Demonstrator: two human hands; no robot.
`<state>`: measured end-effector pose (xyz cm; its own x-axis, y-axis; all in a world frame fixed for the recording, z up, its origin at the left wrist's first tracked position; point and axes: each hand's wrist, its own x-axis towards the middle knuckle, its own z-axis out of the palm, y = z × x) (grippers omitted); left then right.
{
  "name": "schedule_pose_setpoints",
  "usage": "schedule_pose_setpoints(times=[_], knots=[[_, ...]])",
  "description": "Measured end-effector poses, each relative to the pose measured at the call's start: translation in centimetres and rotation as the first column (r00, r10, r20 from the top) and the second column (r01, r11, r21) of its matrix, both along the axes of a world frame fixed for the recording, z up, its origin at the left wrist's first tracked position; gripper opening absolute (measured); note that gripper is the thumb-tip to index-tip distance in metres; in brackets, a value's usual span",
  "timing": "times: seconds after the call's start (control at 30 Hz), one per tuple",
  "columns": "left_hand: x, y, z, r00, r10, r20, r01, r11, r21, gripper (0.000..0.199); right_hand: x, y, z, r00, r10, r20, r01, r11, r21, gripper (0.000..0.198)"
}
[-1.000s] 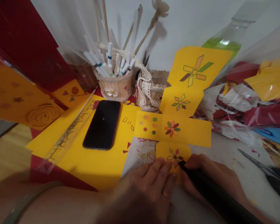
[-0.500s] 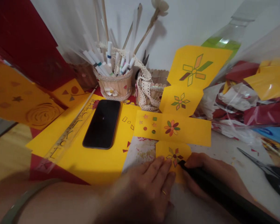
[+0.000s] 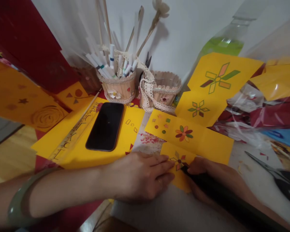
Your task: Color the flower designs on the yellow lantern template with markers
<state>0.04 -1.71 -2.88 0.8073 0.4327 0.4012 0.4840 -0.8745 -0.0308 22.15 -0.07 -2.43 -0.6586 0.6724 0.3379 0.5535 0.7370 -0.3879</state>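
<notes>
A yellow card cutout [image 3: 215, 141] with several joined panels lies in front of me, decorated with flowers of small coloured pieces. My left hand [image 3: 147, 175] lies flat on the left edge of its lowest panel, fingers stretched out. In my right hand [image 3: 215, 175] is a thick black pen-like tool [image 3: 222, 193], gripped near its tip. That tip touches the card at the lowest flower [image 3: 179, 161], just right of its dark centre. Its exact kind I cannot make out. The upper panels of the cutout rise toward a bottle of green liquid [image 3: 223, 45].
A black phone [image 3: 105, 127] rests on a yellow sheet [image 3: 79, 158], beside a clear ruler [image 3: 72, 135]. Behind stand a basket of markers [image 3: 118, 88] and a lace-draped basket [image 3: 165, 91]. Scissors [image 3: 275, 174] lie at the right, below a clear bag of scraps [image 3: 268, 112].
The card cutout has turned clockwise, its upper panels swinging right. My left hand has shifted left and slightly up, its forearm now lying more across. The tool's tip stays at the lowest flower.
</notes>
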Motion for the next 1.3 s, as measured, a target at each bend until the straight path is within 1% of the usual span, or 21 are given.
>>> schedule_pose_setpoints(times=[0.13,0.27,0.4,0.53,0.63,0.8,1.03,1.2,1.3], knots=[[-0.17,0.09,-0.07,1.0,-0.019,0.006,0.019,1.0,0.022,0.026,0.0,0.18,-0.41,0.999,0.028,-0.032,-0.028,0.999,-0.022,0.023],[-0.3,0.13,-0.07,0.999,-0.038,0.003,0.038,0.999,0.017,0.024,0.02,0.26,-0.51,0.997,0.043,-0.071,-0.045,0.999,-0.019,0.023],[-0.37,0.03,0.15,0.999,-0.022,-0.023,0.022,1.0,0.014,0.023,0.21,0.23,-0.55,0.993,0.096,-0.067,-0.099,0.995,-0.034,0.023],[-0.31,-0.06,0.39,0.999,-0.009,-0.034,0.009,1.0,0.014,0.025,0.15,0.0,-0.61,0.997,0.043,-0.061,-0.049,0.995,-0.091,0.019],[-0.28,-0.01,0.4,1.0,-0.011,-0.027,0.011,1.0,0.012,0.026,0.11,-0.13,-0.64,0.998,0.038,-0.051,-0.043,0.992,-0.12,0.016],[-0.27,-0.01,0.29,1.0,-0.002,-0.026,0.002,1.0,-0.008,0.027,0.25,-0.07,-0.63,0.996,0.059,-0.07,-0.068,0.989,-0.131,0.017],[-0.27,-0.02,0.2,1.0,-0.006,-0.024,0.006,1.0,0.002,0.025,0.14,-0.09,-0.7,0.991,0.079,-0.107,-0.089,0.992,-0.086,0.018],[-0.38,-0.04,0.17,0.999,-0.006,-0.044,0.007,1.0,0.002,0.026,0.26,-0.23,-0.59,0.991,0.089,-0.104,-0.103,0.986,-0.133,0.019],[-0.39,-0.07,0.17,0.999,-0.002,-0.044,0.002,1.0,0.005,0.025,0.24,-0.18,-0.53,0.989,0.1,-0.107,-0.113,0.985,-0.13,0.021]])
